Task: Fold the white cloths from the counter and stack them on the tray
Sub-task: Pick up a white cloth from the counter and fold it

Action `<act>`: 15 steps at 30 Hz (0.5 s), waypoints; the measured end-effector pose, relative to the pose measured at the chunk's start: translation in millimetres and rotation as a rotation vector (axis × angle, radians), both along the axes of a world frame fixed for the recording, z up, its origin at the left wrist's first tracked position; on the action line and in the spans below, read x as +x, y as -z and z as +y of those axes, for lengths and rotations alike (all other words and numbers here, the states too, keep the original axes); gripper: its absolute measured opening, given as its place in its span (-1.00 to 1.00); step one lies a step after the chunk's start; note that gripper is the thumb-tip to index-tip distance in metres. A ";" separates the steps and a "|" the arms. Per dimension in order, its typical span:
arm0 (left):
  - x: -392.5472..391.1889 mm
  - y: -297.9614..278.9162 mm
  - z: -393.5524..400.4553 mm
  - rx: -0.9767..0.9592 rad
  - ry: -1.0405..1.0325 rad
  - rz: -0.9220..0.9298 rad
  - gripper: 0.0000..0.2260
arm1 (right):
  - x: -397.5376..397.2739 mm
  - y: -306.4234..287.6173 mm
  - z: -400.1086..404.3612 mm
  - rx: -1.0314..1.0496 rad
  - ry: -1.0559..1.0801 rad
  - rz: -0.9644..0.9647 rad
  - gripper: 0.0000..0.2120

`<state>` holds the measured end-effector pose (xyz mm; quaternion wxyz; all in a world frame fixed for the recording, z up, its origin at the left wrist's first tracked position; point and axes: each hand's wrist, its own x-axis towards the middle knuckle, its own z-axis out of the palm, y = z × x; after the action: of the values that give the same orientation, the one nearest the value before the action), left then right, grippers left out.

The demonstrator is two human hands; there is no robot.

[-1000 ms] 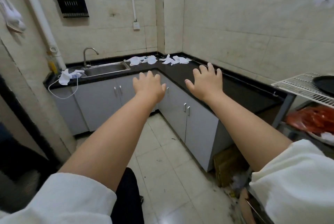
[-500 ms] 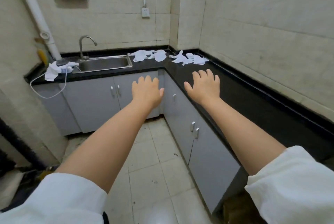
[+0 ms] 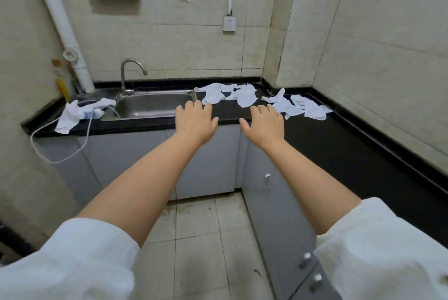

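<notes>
Several crumpled white cloths lie on the black counter. One bunch of cloths sits just right of the sink, another bunch fills the corner, and one cloth lies left of the sink. My left hand is stretched forward, palm down, fingers apart, just short of the middle bunch. My right hand reaches beside it, also open, its fingertips close to the corner bunch. Neither hand holds anything. No tray is in view.
A steel sink with a tap is set in the counter at left. A white cable hangs over the counter edge. Grey cabinet doors stand below, over a tiled floor. A white pipe runs down the wall.
The view has come closer to the counter corner and turned left; the rack with the tray has left the frame. Both hands stay stretched out and are now near the cloths.
</notes>
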<state>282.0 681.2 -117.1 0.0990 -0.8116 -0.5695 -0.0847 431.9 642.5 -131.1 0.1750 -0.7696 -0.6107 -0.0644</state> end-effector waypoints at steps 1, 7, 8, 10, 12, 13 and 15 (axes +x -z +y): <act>5.7 -2.2 27.2 -0.005 -0.001 0.000 -0.61 | 5.9 -0.7 25.5 -0.007 0.000 0.008 -0.59; 47.9 11.5 170.8 -0.059 0.009 0.023 -0.62 | 58.3 15.3 162.8 -0.070 0.042 0.027 -0.58; 57.9 18.6 195.8 -0.065 0.013 0.038 -0.61 | 70.0 21.4 187.6 -0.078 0.059 0.039 -0.59; 76.1 33.0 241.6 -0.099 0.011 0.054 -0.62 | 93.1 34.1 233.0 -0.108 0.080 0.049 -0.60; 98.2 44.4 292.7 -0.114 0.011 0.058 -0.62 | 119.7 44.5 280.9 -0.124 0.086 0.040 -0.61; 110.5 48.3 318.2 -0.114 0.010 0.053 -0.62 | 133.6 48.2 303.9 -0.124 0.092 0.042 -0.60; 132.5 53.3 362.9 -0.137 0.014 0.045 -0.62 | 159.1 53.8 344.1 -0.134 0.099 0.051 -0.58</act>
<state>414.6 1044.0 -170.4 0.0553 -0.8223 -0.5657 -0.0279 591.0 986.6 -185.0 0.1352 -0.8101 -0.5703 -0.0124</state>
